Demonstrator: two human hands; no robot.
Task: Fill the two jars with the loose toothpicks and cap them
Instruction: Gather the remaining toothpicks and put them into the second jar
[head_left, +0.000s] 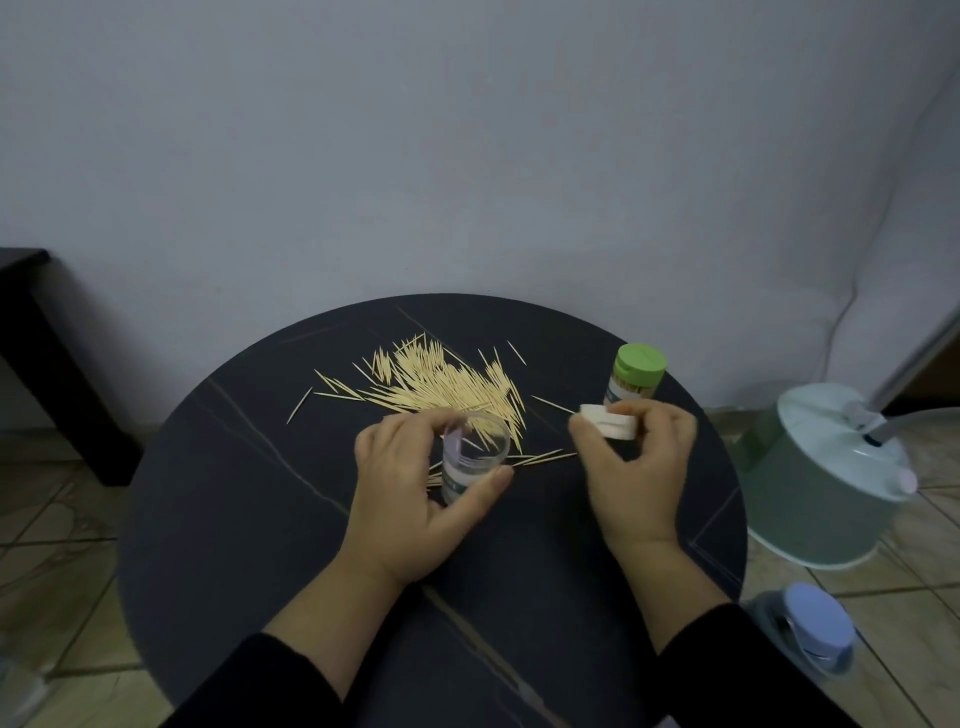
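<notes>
Both forearms reach forward from the bottom edge in black sleeves (249, 680), with the wrists bare. The left hand (415, 493) curls round a clear jar (475, 457), the thumb lying on the jar's near right side and the fingers wrapped behind it. The right hand (636, 467) is beside the left without touching it, back toward the camera, thumb and bent fingers pinching a white cap (610, 425).

Green lidded tub (815, 483) on tiled floor (909, 597), right of round dark table (234, 519).
</notes>
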